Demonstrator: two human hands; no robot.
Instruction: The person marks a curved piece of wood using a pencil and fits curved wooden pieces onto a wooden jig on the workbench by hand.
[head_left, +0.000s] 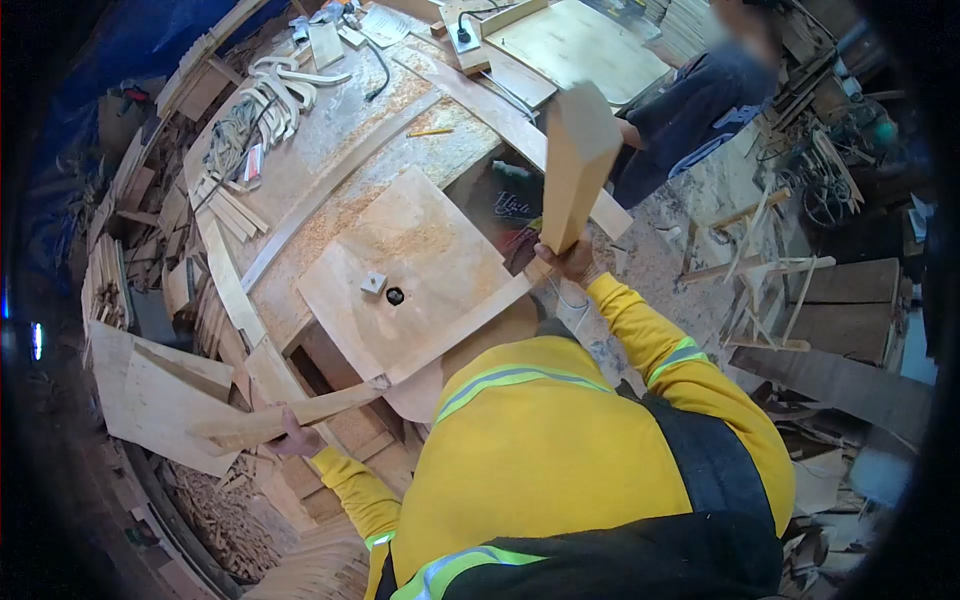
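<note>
On my feed, the long tan wooden block (575, 170) at upper centre looks smooth and matt; rough golden wood shavings (415, 240) dust the square pale wooden panel (350, 312) near centre.

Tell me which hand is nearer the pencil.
Right. The right hand, holding up a wooden block, is below and right of the pencil in view. The left hand, on a wooden strip, is farther off, down and left, past the board.
</note>
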